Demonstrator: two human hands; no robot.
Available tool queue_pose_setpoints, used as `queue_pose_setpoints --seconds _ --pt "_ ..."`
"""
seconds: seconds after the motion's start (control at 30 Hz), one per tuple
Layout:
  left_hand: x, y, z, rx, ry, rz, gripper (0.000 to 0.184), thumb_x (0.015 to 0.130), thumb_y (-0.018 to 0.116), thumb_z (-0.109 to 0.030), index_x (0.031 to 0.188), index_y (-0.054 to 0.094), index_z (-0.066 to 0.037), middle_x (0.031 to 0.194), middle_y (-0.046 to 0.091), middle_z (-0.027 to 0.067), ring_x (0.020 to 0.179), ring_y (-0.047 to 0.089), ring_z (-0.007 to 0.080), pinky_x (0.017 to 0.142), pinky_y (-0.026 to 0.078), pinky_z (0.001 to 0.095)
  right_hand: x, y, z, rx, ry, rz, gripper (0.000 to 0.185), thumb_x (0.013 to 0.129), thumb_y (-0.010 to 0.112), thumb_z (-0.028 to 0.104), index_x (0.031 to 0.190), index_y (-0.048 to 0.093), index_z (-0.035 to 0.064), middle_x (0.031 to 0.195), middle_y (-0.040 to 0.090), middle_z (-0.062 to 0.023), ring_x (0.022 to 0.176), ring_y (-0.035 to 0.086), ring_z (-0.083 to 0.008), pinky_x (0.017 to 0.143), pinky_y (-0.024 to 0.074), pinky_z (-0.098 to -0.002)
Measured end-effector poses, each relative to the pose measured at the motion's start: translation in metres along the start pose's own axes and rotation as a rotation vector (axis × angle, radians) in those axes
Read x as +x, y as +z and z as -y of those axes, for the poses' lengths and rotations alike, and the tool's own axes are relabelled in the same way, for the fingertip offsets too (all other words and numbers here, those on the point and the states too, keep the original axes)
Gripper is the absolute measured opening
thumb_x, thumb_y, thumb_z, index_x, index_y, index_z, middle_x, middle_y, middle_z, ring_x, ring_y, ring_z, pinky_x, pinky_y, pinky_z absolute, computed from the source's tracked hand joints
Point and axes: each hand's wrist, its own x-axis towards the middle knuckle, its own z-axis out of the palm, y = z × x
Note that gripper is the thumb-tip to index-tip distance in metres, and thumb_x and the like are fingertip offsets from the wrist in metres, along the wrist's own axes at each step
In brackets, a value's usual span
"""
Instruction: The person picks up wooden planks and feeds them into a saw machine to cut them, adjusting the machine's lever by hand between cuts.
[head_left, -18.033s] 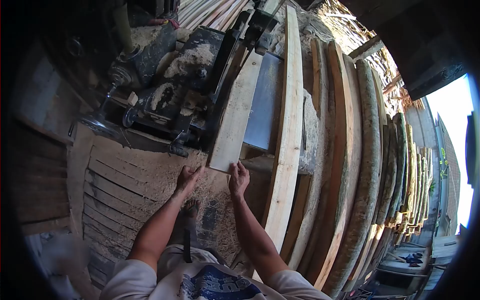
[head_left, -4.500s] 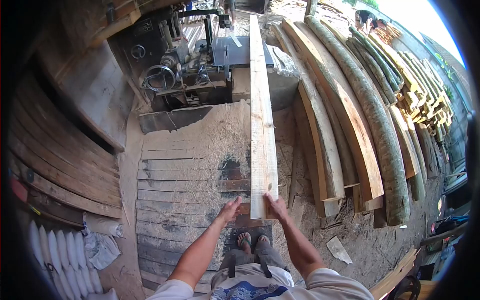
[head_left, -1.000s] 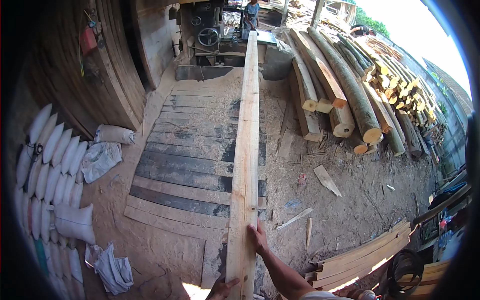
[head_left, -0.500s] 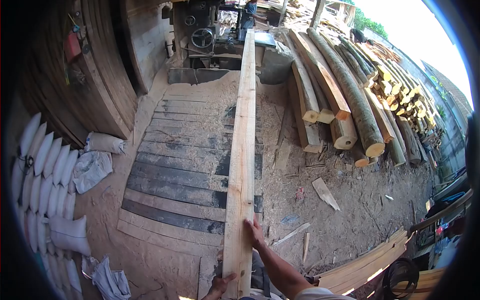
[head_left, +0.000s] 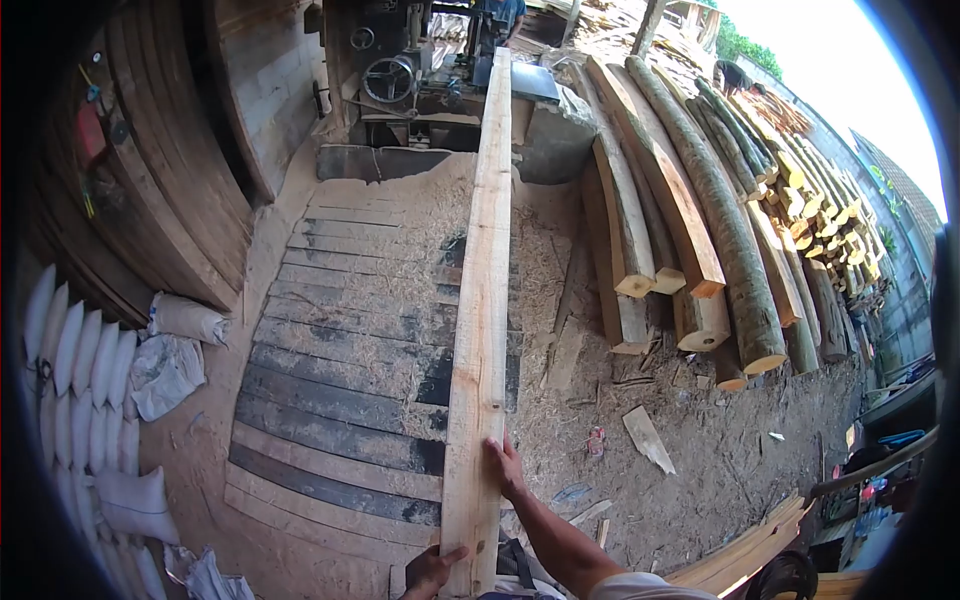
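A long, pale wooden beam (head_left: 480, 340) stretches from close to my body toward the machine at the far end. My right hand (head_left: 506, 468) grips the beam's right edge, thumb on its upper face. Lower down, at the near end, my left hand (head_left: 434, 566) holds the left edge, thumb across the top and the other fingers hidden underneath. The far end of the beam lies by the machine's metal table (head_left: 532, 82).
A sawing machine with a handwheel (head_left: 388, 79) stands ahead, a person (head_left: 503, 18) behind it. Logs and squared timbers (head_left: 700, 220) lie to the right. White sacks (head_left: 90, 350) are stacked left. Sawdust-strewn boards (head_left: 340, 370) cover the floor.
My view has shifted slightly, so the logs and floor appear lower. Both hands keep their hold on the beam. The person beyond the machine has leaned or shifted position.
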Motion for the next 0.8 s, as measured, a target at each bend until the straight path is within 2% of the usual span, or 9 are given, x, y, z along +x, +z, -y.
queue_pose_setpoints --seconds 0.1,0.2,0.3,0.4,0.5,0.6,0.8 --pt "0.029 0.004 -0.050 -0.278 0.167 -0.006 0.063 0.076 0.085 -0.045 0.116 0.072 0.002 0.109 0.074 0.0138 0.097 0.070 0.0231 0.089 0.053 0.0358 0.058 0.003 0.023 0.081 0.021 0.018 0.070 0.102 0.063 0.030 0.161 0.030 0.0140 0.133 0.059 0.0000 0.109 0.055 -0.0100 0.095 0.0459 -0.0258" --pt "0.050 0.002 -0.110 -0.349 0.177 -0.015 0.066 0.073 0.086 -0.047 0.111 0.073 0.005 0.103 0.075 0.0146 0.094 0.072 0.0230 0.086 0.054 0.0336 0.118 0.004 0.048 -0.006 0.075 -0.021 0.069 0.102 0.062 0.029 0.161 0.029 0.0139 0.135 0.059 -0.0010 0.112 0.055 -0.0108 0.098 0.0452 -0.0264" --pt "0.082 -0.006 -0.166 -0.205 0.100 -0.060 0.059 0.074 0.087 -0.043 0.107 0.075 0.004 0.100 0.076 0.0133 0.089 0.072 0.0227 0.084 0.055 0.0324 0.168 0.015 0.089 0.016 -0.015 0.019 0.067 0.103 0.061 0.029 0.160 0.030 0.0129 0.137 0.058 -0.0014 0.115 0.054 -0.0112 0.099 0.0443 -0.0267" --pt "0.137 -0.003 -0.206 -0.338 0.178 -0.028 0.055 0.074 0.088 -0.041 0.103 0.076 0.004 0.098 0.076 0.0123 0.087 0.072 0.0229 0.084 0.055 0.0328 0.237 0.019 0.114 -0.003 -0.080 0.024 0.067 0.103 0.062 0.030 0.160 0.032 0.0121 0.139 0.057 -0.0018 0.116 0.054 -0.0113 0.100 0.0435 -0.0267" --pt "0.174 -0.013 -0.279 -0.382 0.194 0.002 0.059 0.072 0.089 -0.043 0.105 0.075 0.004 0.101 0.076 0.0124 0.092 0.071 0.0225 0.086 0.054 0.0336 0.302 0.029 0.155 -0.068 -0.074 0.014 0.066 0.102 0.062 0.032 0.158 0.035 0.0109 0.138 0.057 -0.0021 0.115 0.054 -0.0112 0.101 0.0430 -0.0267" --pt "0.220 -0.019 -0.349 -0.459 0.296 0.008 0.064 0.071 0.087 -0.048 0.109 0.075 0.003 0.105 0.076 0.0136 0.096 0.071 0.0222 0.088 0.053 0.0338 0.380 0.041 0.188 -0.083 -0.053 -0.038 0.065 0.102 0.062 0.033 0.158 0.036 0.0106 0.137 0.058 -0.0024 0.116 0.053 -0.0110 0.101 0.0427 -0.0266" --pt "0.315 -0.043 -0.473 -0.197 0.230 0.006 0.075 0.074 0.079 -0.060 0.119 0.072 0.000 0.110 0.075 0.0163 0.101 0.070 0.0260 0.091 0.052 0.0361 0.536 0.052 0.246 -0.086 -0.051 0.009 0.063 0.103 0.060 0.033 0.157 0.037 0.0109 0.138 0.058 -0.0017 0.117 0.053 -0.0107 0.101 0.0429 -0.0268"
